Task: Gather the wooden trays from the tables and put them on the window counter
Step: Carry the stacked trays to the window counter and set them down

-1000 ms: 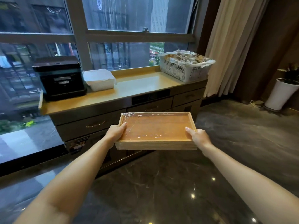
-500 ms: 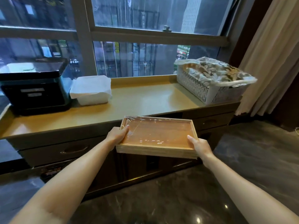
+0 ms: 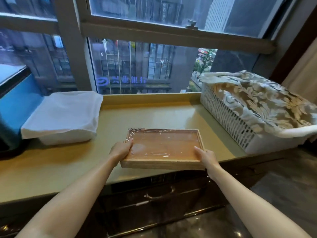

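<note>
The left hand (image 3: 121,149) and right hand (image 3: 207,156) grip the short ends of the wooden tray (image 3: 163,147). It hangs over the window counter (image 3: 154,115), between a covered white box (image 3: 63,117) and a basket (image 3: 240,124).

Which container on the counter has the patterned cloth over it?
The white lattice basket at the right end; the white box at the left is covered in plain white.

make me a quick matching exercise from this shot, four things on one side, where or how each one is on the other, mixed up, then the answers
Things:
1. wooden tray
2. white basket
3. white box
4. patterned cloth

Places or states:
A. draped over the basket's top
B. on the counter's left part, under the window
C. held at both short ends, over the counter's front edge
D. on the counter's right end, near the curtain

Pairs: 1-C, 2-D, 3-B, 4-A
</note>
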